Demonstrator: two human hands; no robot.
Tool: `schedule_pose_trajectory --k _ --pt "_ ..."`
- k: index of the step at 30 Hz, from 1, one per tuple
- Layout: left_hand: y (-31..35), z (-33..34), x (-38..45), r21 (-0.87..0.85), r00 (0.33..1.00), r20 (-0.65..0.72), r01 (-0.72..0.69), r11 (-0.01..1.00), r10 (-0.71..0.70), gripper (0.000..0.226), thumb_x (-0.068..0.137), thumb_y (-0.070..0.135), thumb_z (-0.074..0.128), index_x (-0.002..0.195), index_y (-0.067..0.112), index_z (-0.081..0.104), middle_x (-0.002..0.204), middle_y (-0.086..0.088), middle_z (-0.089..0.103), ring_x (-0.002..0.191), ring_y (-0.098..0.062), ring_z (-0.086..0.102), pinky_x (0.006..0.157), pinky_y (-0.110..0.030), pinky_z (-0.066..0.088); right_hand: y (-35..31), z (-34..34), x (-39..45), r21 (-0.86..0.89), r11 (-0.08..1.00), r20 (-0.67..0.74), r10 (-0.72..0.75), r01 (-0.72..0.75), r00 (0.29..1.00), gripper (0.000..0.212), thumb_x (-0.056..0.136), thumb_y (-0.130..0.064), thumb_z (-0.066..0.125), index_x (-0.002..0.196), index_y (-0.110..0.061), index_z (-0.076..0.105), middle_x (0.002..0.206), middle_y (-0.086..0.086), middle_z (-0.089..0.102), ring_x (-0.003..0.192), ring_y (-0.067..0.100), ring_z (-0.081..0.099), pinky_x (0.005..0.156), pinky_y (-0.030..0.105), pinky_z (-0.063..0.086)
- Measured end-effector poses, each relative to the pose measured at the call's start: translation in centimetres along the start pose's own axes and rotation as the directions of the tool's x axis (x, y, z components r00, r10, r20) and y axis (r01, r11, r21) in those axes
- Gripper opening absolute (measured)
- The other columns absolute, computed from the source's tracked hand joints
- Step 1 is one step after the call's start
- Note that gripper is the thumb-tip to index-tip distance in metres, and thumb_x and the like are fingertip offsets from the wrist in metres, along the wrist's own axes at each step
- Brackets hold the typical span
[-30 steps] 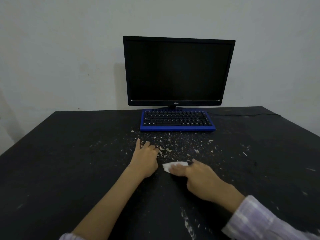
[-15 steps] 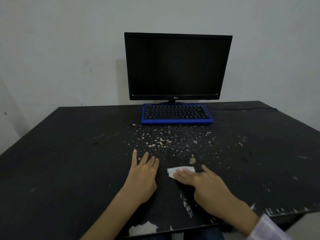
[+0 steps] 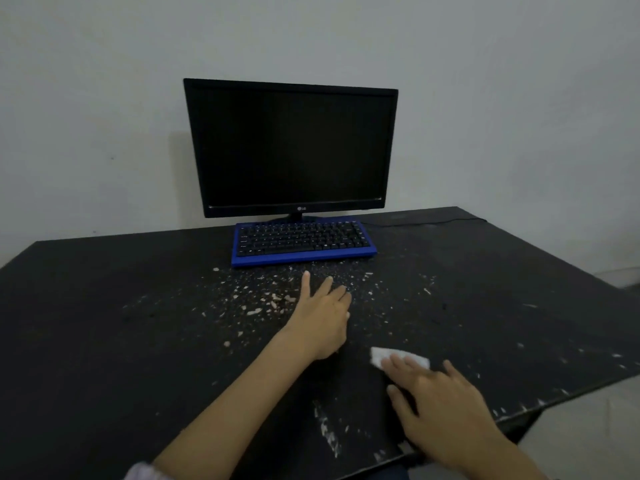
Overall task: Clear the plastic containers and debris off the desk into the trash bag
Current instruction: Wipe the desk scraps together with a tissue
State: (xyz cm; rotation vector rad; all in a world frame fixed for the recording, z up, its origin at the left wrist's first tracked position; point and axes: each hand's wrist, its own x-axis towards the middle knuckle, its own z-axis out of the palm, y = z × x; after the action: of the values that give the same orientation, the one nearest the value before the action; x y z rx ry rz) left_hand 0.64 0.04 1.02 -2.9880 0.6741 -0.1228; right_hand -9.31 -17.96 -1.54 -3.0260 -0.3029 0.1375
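One white scrap (image 3: 398, 356) under right hand (image 3: 446, 407) fingertips, lying left-right

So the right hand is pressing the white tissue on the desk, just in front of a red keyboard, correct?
Not quite: the keyboard is blue, as the head view shows. The right hand does press the white tissue on the desk.
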Motion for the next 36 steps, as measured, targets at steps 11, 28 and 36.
schedule_pose_trajectory --k 11,28,36 --pt "3.9 0.7 5.2 -0.004 0.981 0.162 -0.106 0.994 0.105 0.043 0.1 0.021 0.033 0.141 0.009 0.038 0.148 -0.007 0.038 0.144 -0.024 0.018 0.114 -0.059 -0.003 6.0 -1.1 6.3 0.021 0.984 -0.038 0.176 -0.176 0.984 0.065 0.096 -0.058 0.018 0.15 -0.022 0.019 0.159 -0.002 0.017 0.146 0.016 0.016 0.117 0.053 0.009" --pt "3.9 1.4 5.1 -0.081 0.988 0.117 -0.093 0.992 0.102 0.04 0.101 0.029 0.035 0.133 0.009 0.047 0.137 -0.006 0.049 0.132 -0.021 0.038 0.116 -0.054 0.007 8.8 -1.6 9.7 0.067 0.976 -0.051 0.212 -0.209 0.976 0.054 0.099 -0.05 0.018 0.143 -0.024 0.032 0.154 -0.003 0.03 0.141 0.021 0.028 0.114 0.058 0.008" --pt "3.7 1.5 5.3 -0.077 0.987 0.116 -0.101 0.992 0.109 0.041 0.1 0.028 0.036 0.136 0.009 0.044 0.142 -0.008 0.045 0.133 -0.022 0.038 0.117 -0.052 0.01 9.3 -0.5 5.7 0.07 0.997 -0.044 0.041 -0.038 0.998 0.054 0.097 -0.055 0.013 0.147 -0.04 0.023 0.155 -0.021 0.02 0.142 0.0 0.017 0.116 0.048 -0.002"
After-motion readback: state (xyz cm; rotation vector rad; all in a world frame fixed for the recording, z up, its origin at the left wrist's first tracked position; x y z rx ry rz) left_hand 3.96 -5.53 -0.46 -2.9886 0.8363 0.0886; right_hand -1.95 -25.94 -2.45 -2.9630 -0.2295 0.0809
